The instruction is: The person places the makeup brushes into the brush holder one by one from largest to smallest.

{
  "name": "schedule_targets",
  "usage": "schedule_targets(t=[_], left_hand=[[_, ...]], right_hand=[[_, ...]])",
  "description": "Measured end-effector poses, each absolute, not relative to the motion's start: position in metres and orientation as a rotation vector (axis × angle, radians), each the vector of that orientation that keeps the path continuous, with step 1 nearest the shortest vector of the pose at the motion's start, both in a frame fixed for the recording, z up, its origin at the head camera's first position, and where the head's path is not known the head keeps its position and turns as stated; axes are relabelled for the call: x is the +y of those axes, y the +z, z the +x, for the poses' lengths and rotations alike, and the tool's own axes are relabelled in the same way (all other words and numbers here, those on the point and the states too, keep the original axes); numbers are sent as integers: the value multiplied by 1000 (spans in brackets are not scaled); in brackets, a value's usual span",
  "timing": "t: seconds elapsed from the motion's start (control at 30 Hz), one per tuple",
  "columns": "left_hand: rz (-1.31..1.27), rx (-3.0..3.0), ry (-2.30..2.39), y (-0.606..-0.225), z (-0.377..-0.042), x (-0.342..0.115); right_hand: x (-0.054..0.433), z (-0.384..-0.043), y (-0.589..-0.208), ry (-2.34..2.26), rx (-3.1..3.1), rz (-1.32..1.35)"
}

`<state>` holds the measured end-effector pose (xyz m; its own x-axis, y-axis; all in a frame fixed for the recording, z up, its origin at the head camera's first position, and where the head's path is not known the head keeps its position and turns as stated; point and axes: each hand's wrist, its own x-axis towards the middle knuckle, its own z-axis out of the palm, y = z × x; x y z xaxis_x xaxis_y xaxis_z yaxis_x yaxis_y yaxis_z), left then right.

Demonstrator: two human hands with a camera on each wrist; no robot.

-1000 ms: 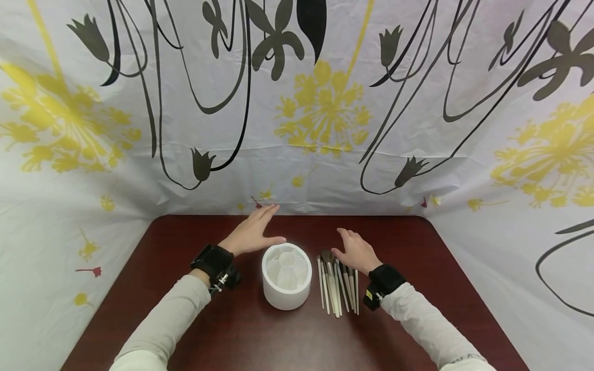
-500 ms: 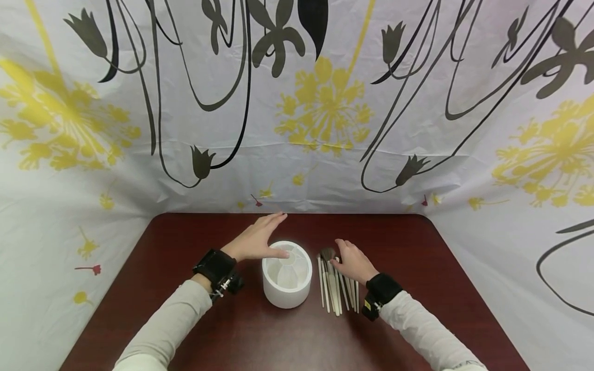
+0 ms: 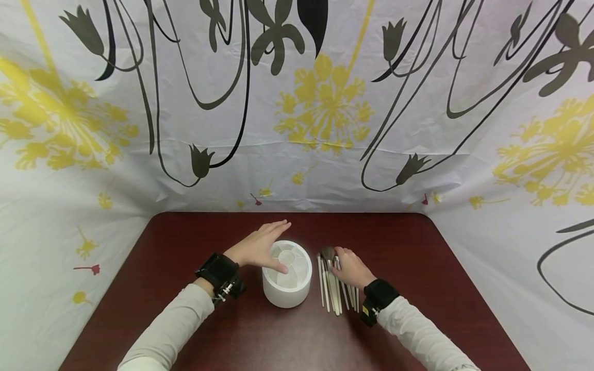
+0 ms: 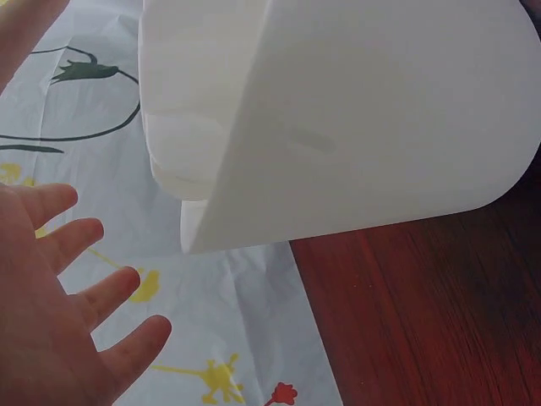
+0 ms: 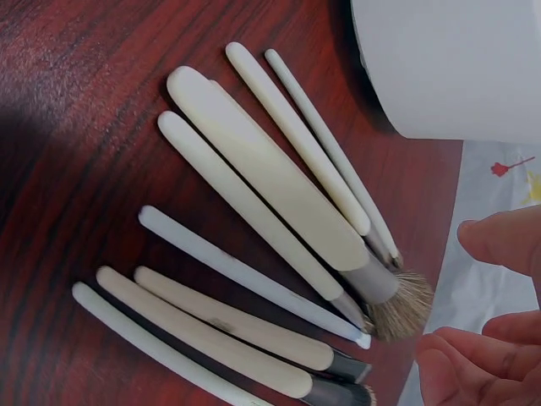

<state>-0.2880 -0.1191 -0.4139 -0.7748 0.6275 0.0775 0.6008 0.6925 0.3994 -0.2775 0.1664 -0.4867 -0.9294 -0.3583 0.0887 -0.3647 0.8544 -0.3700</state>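
Brushes (image 3: 336, 296) are laid right of white holder (image 3: 285, 297), none lifted or inside; left hand (image 3: 257, 248) spread at its left, right hand (image 3: 353, 269) loosely bent, nothing grasped

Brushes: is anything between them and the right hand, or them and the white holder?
Nothing visible stands between the brushes and the right hand, nor between them and the white holder. The left hand has its thumb over the holder's opening.

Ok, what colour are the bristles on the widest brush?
Greyish-brown bristles, clearest in the right wrist view.
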Motion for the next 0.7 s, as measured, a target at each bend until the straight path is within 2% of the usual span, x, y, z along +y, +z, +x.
schedule_targets(t=[0.7], left_hand=[[1099,2748,542,-431,-286,-112]], right_hand=[[161,-277,-518,622,-3062,575]])
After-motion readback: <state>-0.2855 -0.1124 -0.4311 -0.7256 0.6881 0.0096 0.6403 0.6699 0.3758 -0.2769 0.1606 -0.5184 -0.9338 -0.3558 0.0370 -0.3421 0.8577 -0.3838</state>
